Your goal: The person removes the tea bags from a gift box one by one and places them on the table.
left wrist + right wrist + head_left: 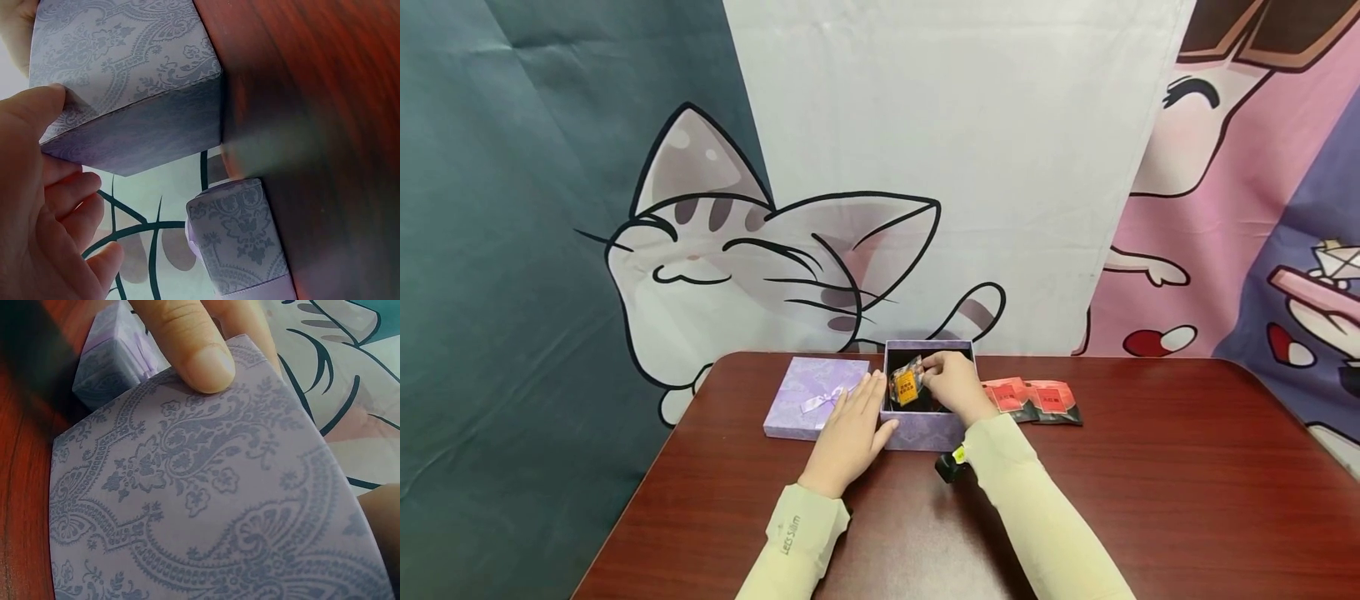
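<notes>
A purple patterned box (pixel 925 432) stands uncovered near the table's back edge. Over its dark inside, my right hand (pixel 955 387) pinches a small tea packet (pixel 906 386), black with a yellow label. My left hand (pixel 848 433) rests against the box's left side with fingers mostly straight. In the left wrist view, its thumb (pixel 47 103) touches the front face of the box (pixel 125 56). That thumb (pixel 209 365) also shows on the box (pixel 187 506) in the right wrist view, where the packet is hidden.
Left of the box lies its purple lid (pixel 797 392) with a ribbon bow, partly behind my left hand. Two red and black packets (pixel 1054 400) lie side by side to the right. A cartoon-cat curtain (pixel 850 275) hangs behind the brown table (pixel 1150 483).
</notes>
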Motion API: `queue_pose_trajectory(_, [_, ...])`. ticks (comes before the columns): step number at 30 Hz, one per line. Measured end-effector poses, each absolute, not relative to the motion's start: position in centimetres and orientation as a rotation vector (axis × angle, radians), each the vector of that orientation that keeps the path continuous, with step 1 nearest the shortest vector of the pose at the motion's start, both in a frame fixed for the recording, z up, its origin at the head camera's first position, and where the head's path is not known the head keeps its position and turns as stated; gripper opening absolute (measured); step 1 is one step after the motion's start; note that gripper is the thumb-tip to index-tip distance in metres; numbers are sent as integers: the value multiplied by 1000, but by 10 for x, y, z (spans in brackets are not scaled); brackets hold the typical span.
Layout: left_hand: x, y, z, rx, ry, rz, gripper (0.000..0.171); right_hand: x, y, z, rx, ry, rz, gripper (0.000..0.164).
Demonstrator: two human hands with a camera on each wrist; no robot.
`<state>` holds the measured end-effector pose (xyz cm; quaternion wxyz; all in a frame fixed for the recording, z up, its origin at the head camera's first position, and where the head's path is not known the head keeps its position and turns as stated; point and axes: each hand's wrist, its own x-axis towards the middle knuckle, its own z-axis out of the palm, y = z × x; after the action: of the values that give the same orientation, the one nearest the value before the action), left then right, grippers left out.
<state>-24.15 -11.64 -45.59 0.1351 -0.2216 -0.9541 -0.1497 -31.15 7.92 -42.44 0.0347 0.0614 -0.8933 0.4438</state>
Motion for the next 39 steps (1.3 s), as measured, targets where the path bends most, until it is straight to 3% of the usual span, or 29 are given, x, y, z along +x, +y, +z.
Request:
queue_pose_trajectory(16, [-243, -117, -454, -639, -2763, -445, 68, -303, 82, -414, 326, -2623, 1241, 22])
queue_pose_trajectory(39, [-241, -117, -454, -628, -2793, -472, 69, -272, 148, -395, 62, -2253, 1526, 20])
